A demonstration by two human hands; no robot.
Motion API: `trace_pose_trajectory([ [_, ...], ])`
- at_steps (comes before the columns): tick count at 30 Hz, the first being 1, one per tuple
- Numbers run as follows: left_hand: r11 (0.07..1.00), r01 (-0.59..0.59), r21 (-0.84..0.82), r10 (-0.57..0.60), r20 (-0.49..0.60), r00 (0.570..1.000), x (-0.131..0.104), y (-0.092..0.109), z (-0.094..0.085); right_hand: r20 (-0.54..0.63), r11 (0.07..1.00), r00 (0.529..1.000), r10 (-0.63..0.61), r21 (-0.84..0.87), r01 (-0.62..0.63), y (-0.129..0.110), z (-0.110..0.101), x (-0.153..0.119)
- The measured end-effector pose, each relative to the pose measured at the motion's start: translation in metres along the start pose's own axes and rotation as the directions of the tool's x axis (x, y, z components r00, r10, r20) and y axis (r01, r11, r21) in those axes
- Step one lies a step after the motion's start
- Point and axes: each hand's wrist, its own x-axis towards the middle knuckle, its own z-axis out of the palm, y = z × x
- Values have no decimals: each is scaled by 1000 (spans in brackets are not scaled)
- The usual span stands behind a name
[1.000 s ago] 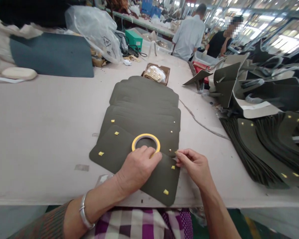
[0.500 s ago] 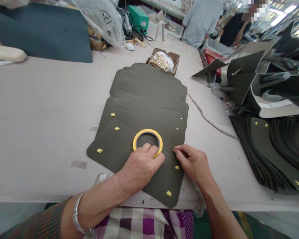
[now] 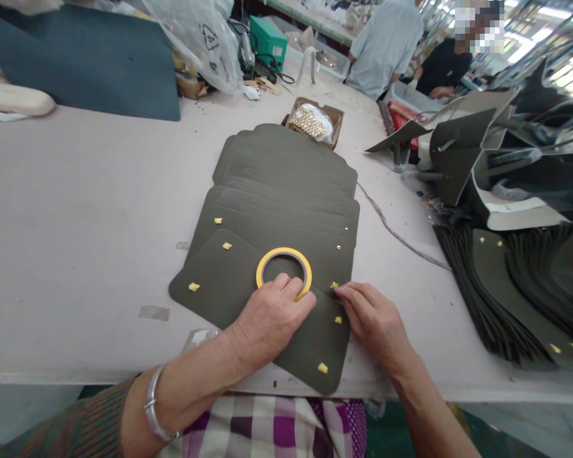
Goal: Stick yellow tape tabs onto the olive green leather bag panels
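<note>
My left hand (image 3: 277, 312) is closed on the near side of a roll of yellow tape (image 3: 283, 254). The roll lies over a stack of dark olive, round-cornered panels (image 3: 286, 165). My right hand (image 3: 375, 318) is at the stack's right edge, thumb and fingers pinched together at a small piece of yellow tape (image 3: 334, 285). The fingertips partly cover that piece. More yellow tape pieces (image 3: 323, 367) sit near the corners of the two nearest panels. Small shiny metal studs (image 3: 339, 247) show farther up the right edge.
A cardboard box of gold-coloured beads or studs (image 3: 310, 121) stands behind the stack. On the right are fanned dark panels (image 3: 496, 292) and a heap of cut pieces (image 3: 472, 140). A dark sheet (image 3: 86, 63) and plastic bag (image 3: 205, 44) lie back left. Two people (image 3: 386, 44) stand beyond.
My right fingertips have shifted slightly right, and more of the yellow tape piece beside them shows. My left hand stays on the tape roll. The camera view has moved a little.
</note>
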Motion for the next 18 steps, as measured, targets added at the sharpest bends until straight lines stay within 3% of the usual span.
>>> trace_pose_trajectory([
  [4, 1000, 3, 6, -3, 1, 1000, -1, 0, 1, 115, 996, 993, -4, -87, 14, -2, 1, 11],
  [9, 1000, 17, 2, -17, 12, 1000, -1, 0, 2, 205, 979, 958, 201, -26, -200, 1, 0, 33],
  [15, 999, 19, -36, -20, -23, 1000, -2, 0, -5, 166, 824, 828, 535, 113, -555, -7, 5, 35],
  [18, 995, 17, -95, -29, -121, 992, -4, -2, -13, 185, 776, 790, 584, 157, -610, -16, 3, 28],
])
